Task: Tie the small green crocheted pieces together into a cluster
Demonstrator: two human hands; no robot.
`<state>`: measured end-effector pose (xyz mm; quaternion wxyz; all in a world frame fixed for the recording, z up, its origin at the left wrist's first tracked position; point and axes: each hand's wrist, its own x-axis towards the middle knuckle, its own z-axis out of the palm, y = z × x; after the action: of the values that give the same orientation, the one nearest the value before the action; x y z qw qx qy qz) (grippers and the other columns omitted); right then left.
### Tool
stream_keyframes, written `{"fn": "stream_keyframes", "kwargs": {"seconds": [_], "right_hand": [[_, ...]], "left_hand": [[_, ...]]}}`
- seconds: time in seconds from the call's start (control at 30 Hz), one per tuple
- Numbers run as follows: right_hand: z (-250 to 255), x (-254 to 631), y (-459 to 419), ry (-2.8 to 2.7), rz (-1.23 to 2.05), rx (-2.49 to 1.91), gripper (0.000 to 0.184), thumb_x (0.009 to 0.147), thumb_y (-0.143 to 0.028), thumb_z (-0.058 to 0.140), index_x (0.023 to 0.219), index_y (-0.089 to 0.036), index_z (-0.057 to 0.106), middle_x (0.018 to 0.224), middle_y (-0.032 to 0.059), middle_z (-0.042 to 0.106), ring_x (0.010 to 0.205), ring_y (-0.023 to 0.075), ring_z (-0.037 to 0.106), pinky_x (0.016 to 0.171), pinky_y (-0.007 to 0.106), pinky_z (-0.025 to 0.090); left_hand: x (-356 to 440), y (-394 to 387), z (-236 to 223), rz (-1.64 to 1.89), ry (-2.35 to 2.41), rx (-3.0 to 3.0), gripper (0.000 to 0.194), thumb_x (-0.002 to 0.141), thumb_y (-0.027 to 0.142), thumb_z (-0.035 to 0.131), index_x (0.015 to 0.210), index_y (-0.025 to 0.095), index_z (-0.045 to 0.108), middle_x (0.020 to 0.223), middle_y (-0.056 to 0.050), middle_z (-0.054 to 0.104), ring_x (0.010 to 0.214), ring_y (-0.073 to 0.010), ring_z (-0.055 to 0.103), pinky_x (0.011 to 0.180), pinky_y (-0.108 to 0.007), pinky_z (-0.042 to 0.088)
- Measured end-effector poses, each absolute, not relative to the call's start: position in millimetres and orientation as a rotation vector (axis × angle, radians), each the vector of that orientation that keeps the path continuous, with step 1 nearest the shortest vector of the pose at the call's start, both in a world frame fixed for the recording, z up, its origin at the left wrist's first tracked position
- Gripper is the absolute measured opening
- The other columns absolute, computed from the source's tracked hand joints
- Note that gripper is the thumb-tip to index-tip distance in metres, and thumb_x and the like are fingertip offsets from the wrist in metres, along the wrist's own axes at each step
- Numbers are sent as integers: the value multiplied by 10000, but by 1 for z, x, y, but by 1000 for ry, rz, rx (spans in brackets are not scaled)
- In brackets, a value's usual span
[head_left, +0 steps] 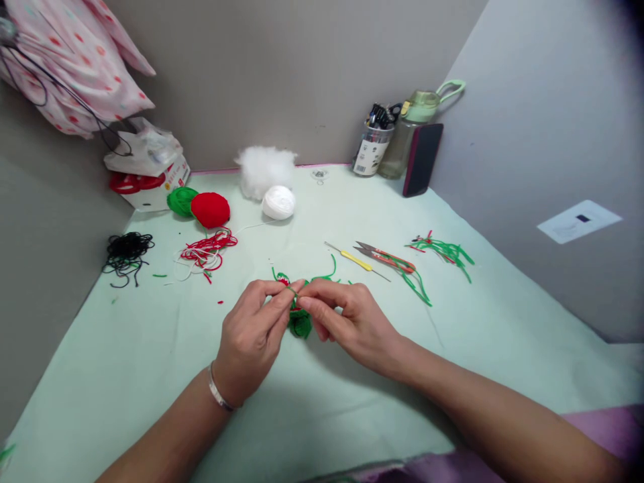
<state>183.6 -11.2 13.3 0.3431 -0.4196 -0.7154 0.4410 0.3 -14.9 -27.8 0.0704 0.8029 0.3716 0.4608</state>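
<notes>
My left hand (257,327) and my right hand (345,314) meet near the middle of the table. Both pinch a thin strand of green yarn (292,290) between thumb and fingertips. Under and behind the fingers lies a small green crocheted piece (300,325) with red and white parts, largely covered by my hands. A loose green tail of yarn curls out beyond it. Farther off to the right rest a yellow-handled crochet hook (356,260) and thread snips (385,255) with orange handles.
Balls of white (278,202), red (210,210) and green yarn (182,201) stand at the back, beside white stuffing (266,171). Black yarn (128,251) lies left, green scraps (445,251) right. A pen cup (372,151), bottle (397,147) and phone (422,161) stand by the wall.
</notes>
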Motion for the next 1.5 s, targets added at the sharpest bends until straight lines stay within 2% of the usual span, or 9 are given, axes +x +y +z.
{"fn": "stream_keyframes", "kwargs": {"seconds": [0.23, 0.4, 0.6, 0.67, 0.73, 0.8, 0.87, 1.07, 1.5], "right_hand": [[12, 184, -10, -1962, 989, -1110, 232, 989, -211, 517, 797, -176, 644, 556, -64, 517, 513, 66, 448, 565, 197, 358], [11, 187, -8, -2042, 840, -1133, 182, 984, -191, 511, 893, -176, 668, 567, -64, 521, 502, 67, 427, 558, 199, 336], [9, 188, -8, -2084, 780, -1145, 195, 989, -223, 496, 911, -185, 670, 636, -33, 593, 535, 82, 451, 563, 204, 333], [9, 188, -8, -2085, 796, -1161, 194, 988, -229, 498, 918, -189, 674, 641, -30, 604, 538, 86, 458, 568, 206, 336], [9, 188, -7, -2071, 814, -1180, 193, 985, -227, 501, 918, -191, 678, 640, -30, 605, 539, 87, 457, 570, 207, 336], [9, 188, -6, -2064, 846, -1176, 198, 985, -225, 500, 920, -188, 683, 652, -28, 610, 547, 87, 461, 574, 207, 340], [9, 188, -5, -2054, 879, -1170, 200, 986, -224, 504, 924, -185, 691, 665, -27, 618, 556, 85, 469, 582, 205, 346], [7, 191, -1, -2045, 938, -1161, 211, 985, -240, 514, 909, -172, 699, 682, -21, 626, 578, 87, 478, 595, 210, 351], [2, 189, 1, -1990, 1051, -1167, 220, 978, -246, 519, 864, -170, 692, 675, -25, 605, 586, 90, 462, 598, 209, 358]], "left_hand": [[1, -16, -26, 1373, 1148, 2437, 385, 917, -1, 562, 1237, 193, 649, 994, -58, 620, 913, -158, 602, 803, -267, 513], [1, -18, -25, 1325, 1235, 2488, 410, 929, 37, 560, 1300, 198, 626, 1035, -91, 609, 927, -195, 582, 797, -333, 496], [0, -17, -20, 1241, 1368, 2636, 403, 939, 87, 571, 1306, 244, 629, 1289, -136, 616, 833, -184, 581, 810, -406, 440], [0, -17, -20, 1231, 1399, 2653, 407, 933, 99, 581, 1303, 258, 635, 1349, -144, 605, 938, -225, 611, 864, -439, 441], [0, -16, -21, 1238, 1393, 2651, 420, 925, 99, 586, 1302, 276, 637, 1412, -138, 578, 1168, -291, 582, 987, -504, 417], [1, -16, -22, 1255, 1366, 2642, 438, 922, 92, 585, 1308, 294, 629, 1479, -118, 536, 1392, -330, 440, 1111, -574, 334], [1, -15, -23, 1249, 1347, 2644, 445, 927, 87, 578, 1319, 295, 615, 1529, -110, 492, 1495, -335, 310, 1166, -619, 260], [-1, -14, -26, 1180, 1342, 2685, 404, 951, 101, 561, 1328, 242, 602, 1559, -158, 451, 1539, -340, 218, 1178, -647, 238], [-2, -15, -31, 1090, 1353, 2682, 396, 974, 110, 520, 1341, 243, 580, 1588, -148, 415, 1552, -330, 178, 1188, -663, 226]]}}
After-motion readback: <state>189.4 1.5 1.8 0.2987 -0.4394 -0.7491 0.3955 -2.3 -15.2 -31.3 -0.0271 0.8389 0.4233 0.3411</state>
